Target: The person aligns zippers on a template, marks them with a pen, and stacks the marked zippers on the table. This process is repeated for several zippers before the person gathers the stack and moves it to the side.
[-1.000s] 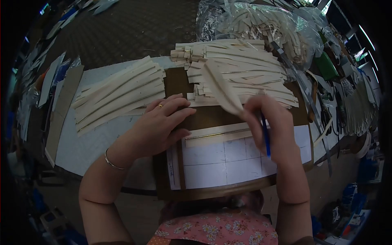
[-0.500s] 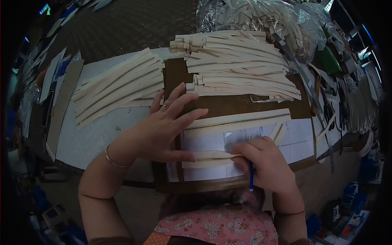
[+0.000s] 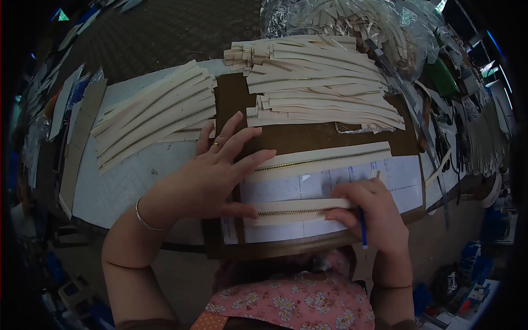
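A cream zipper strip (image 3: pixel 300 212) lies across a white marked sheet (image 3: pixel 275 191) on a brown board (image 3: pixel 275 251). My left hand (image 3: pixel 212 170) is spread, its thumb resting on the strip's left end and its fingers near a second zipper strip (image 3: pixel 324 158) above. My right hand (image 3: pixel 374 212) pinches the lower strip toward its right end, with a blue pen (image 3: pixel 363 228) held against the palm, tip pointing down. Part of the strip's right end is hidden by my right hand.
Many zipper strips (image 3: pixel 319 82) are piled at the back of the board. More strips (image 3: pixel 159 113) lie fanned out at left. A plastic bag of strips (image 3: pixel 374 27) is at the back right, beside a long metal ruler (image 3: pixel 407 88). Cardboard (image 3: pixel 82 137) stands at far left.
My right hand has slid right along the lower strip with the pen, and more of the strip now lies flat and visible. My left hand has barely shifted.
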### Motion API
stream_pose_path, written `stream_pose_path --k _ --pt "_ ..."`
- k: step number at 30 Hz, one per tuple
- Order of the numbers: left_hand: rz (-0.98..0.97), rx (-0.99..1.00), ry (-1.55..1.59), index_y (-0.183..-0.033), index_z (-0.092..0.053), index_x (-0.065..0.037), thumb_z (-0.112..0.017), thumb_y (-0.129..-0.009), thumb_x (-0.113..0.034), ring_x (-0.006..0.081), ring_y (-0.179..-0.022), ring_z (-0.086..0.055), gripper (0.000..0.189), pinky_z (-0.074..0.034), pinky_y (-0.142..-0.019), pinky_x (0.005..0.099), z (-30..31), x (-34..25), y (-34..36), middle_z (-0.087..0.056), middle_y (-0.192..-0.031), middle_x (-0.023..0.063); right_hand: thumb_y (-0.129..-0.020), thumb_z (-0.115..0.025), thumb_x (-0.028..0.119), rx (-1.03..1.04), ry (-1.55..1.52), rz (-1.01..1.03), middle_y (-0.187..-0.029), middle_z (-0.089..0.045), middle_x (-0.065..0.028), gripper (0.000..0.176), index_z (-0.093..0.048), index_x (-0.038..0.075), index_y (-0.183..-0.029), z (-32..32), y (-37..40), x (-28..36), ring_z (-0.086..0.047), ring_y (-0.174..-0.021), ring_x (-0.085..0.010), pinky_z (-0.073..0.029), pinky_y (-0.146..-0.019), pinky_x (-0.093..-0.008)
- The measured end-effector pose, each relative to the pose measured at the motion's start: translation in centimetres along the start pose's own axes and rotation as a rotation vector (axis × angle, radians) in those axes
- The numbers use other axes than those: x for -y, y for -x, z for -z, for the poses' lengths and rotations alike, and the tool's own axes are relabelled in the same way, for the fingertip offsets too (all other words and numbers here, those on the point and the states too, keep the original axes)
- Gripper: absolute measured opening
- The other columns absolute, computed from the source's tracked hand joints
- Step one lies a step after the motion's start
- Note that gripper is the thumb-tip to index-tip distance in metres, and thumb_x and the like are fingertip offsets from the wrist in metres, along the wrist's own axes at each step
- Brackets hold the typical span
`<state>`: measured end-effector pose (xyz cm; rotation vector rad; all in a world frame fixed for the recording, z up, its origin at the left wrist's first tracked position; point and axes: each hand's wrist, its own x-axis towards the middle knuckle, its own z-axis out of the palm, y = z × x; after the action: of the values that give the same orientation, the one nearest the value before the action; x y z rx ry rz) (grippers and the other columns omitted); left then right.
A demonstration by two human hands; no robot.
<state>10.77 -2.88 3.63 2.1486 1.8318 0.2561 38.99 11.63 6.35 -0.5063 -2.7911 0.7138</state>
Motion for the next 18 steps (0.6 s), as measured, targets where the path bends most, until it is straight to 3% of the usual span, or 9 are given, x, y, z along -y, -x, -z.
stream_pose_path --k 3,5,8,14,18 --pt "0.022 0.018 0.016 -0.151 -0.041 -0.022 -0.078 -0.076 -0.059 0.0446 -0.154 -0.005 0.092 -0.005 -0.118 0.0671 0.1 -0.2 0.1 -0.025 -0.159 0.0181 -0.083 -0.078 0.023 -0.031 0.033 -0.127 -0.081 -0.068 -0.0093 0.023 -0.068 0.007 -0.096 1.5 1.4 -2.1 -0.064 -0.076 -0.0287 -0.046 -0.073 -0.0381" --pt "0.018 0.022 0.034 -0.151 -0.041 -0.023 -0.079 -0.075 -0.058 0.0446 -0.154 -0.005 0.092 -0.005 -0.119 0.0670 0.1 -0.3 0.1 -0.025 -0.159 0.0179 -0.084 -0.077 0.019 -0.141 0.118 -0.321 -0.078 -0.067 -0.0112 0.017 -0.069 0.005 -0.090 1.7 2.3 -4.2 -0.064 -0.072 -0.0280 -0.046 -0.070 -0.0376" --pt "0.013 0.038 0.047 -0.151 -0.041 -0.023 -0.080 -0.074 -0.057 0.0448 -0.153 -0.006 0.093 -0.006 -0.119 0.0667 0.4 -0.3 0.0 -0.025 -0.160 0.0174 -0.086 -0.076 0.015 -0.275 0.060 -0.450 -0.077 -0.067 -0.0123 0.012 -0.069 0.005 -0.088 1.8 3.2 -5.7 -0.061 -0.067 -0.0270 -0.046 -0.066 -0.0366" --pt "0.039 0.069 0.040 -0.151 -0.042 -0.023 -0.082 -0.072 -0.056 0.0453 -0.153 -0.007 0.094 -0.006 -0.119 0.0657 0.8 -0.5 0.0 -0.026 -0.159 0.0165 -0.086 -0.075 0.014 -0.451 0.264 -0.318 -0.073 -0.064 -0.0092 0.013 -0.069 0.004 -0.090 0.1 4.0 -7.6 -0.059 -0.066 -0.0253 -0.048 -0.067 -0.0341" --pt "0.083 0.088 0.038 -0.150 -0.045 -0.022 -0.083 -0.070 -0.056 0.0453 -0.153 -0.009 0.095 -0.006 -0.120 0.0638 1.0 -0.7 -0.2 -0.027 -0.159 0.0165 -0.090 -0.072 0.015 -0.438 0.239 -0.445 -0.083 -0.063 -0.0105 0.014 -0.066 0.002 -0.090 1.0 4.6 -7.7 -0.059 -0.070 -0.0233 -0.047 -0.070 -0.0319"
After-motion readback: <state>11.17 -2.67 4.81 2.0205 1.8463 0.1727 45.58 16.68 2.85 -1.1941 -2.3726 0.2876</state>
